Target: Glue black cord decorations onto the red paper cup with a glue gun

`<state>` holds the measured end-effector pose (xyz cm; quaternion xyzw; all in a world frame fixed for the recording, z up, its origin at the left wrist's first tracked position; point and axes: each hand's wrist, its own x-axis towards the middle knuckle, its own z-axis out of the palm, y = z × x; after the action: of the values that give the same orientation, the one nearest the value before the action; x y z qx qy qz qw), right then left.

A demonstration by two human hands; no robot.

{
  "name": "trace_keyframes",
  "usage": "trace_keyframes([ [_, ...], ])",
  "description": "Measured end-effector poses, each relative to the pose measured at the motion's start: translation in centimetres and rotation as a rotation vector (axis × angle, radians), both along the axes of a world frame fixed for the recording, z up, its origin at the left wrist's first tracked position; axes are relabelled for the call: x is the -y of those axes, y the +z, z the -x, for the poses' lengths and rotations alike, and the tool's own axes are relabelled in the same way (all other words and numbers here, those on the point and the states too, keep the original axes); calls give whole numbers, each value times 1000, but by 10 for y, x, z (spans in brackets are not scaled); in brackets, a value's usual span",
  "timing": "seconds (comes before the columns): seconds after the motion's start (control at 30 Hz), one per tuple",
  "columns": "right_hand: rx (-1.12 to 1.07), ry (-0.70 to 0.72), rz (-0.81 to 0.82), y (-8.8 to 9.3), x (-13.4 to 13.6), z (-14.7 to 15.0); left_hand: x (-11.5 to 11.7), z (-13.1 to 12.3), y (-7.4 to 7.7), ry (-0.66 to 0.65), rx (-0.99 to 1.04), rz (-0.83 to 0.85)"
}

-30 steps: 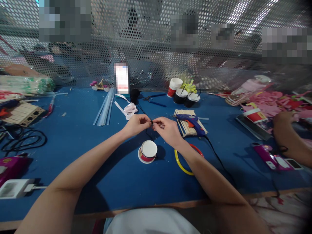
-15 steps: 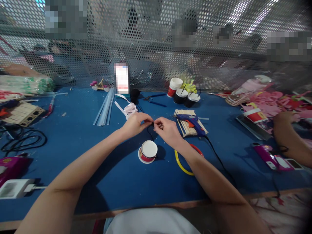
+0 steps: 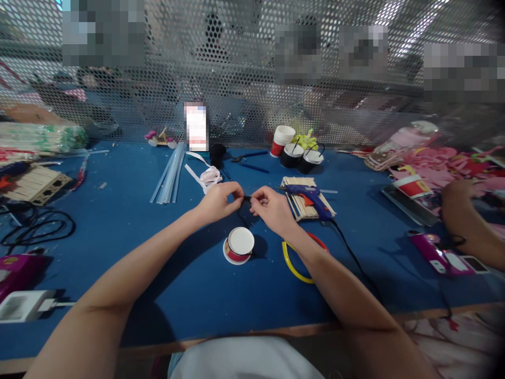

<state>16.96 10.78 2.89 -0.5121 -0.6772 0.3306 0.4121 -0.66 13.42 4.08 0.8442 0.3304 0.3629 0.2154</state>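
Note:
Between my two hands, just beyond the paper cup, a short piece of black yarn (image 3: 247, 199) is stretched. My left hand (image 3: 222, 201) pinches its left end and my right hand (image 3: 272, 208) pinches the right, both closed at the fingertips. A strand of it hangs down in a curve toward the table. The red and white paper cup (image 3: 241, 242) stands upside down below, with a black band around it, touched by neither hand. Behind my left hand lie a black yarn ball (image 3: 218, 152) and a coil of white ribbon (image 3: 211, 176).
Right of my hands, a blue glue gun (image 3: 310, 196) rests on a stick raft (image 3: 300, 211), its cord trailing forward. Nearby lie a yellow and red ring (image 3: 292, 265), glue sticks (image 3: 170, 176), pliers (image 3: 252, 161) and black cups (image 3: 292, 156). Another person's arm (image 3: 467, 226) reaches in at right.
My hands have moved slightly apart, and more of the black yarn shows between my fingertips. The cup and the tools stay where they were.

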Motion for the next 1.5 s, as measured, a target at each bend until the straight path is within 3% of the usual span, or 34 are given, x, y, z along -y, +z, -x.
trace_keyframes([
  [0.17,-91,42,108,10,1,1,-2,1,-4,-2,105,73],
  [0.37,102,85,-190,6,-1,-2,-3,1,-7,-72,76,-39],
  [0.53,288,39,-294,3,-3,-2,-3,0,-6,-85,43,-95],
  [0.67,191,-71,-206,0,-5,-6,-3,1,-5,-41,69,-98],
  [0.77,82,-46,-89,0,-7,-8,-3,2,-5,-28,84,-50],
  [1.0,114,81,-217,10,-2,-2,-2,1,-8,-49,106,27],
  [1.1,115,73,-185,8,-1,-1,-1,0,-7,-59,101,32],
  [1.3,-126,-71,5,10,-4,-6,-2,2,-6,-25,133,65],
  [1.5,-513,-14,157,14,-6,-3,-4,2,-10,-95,186,127],
])
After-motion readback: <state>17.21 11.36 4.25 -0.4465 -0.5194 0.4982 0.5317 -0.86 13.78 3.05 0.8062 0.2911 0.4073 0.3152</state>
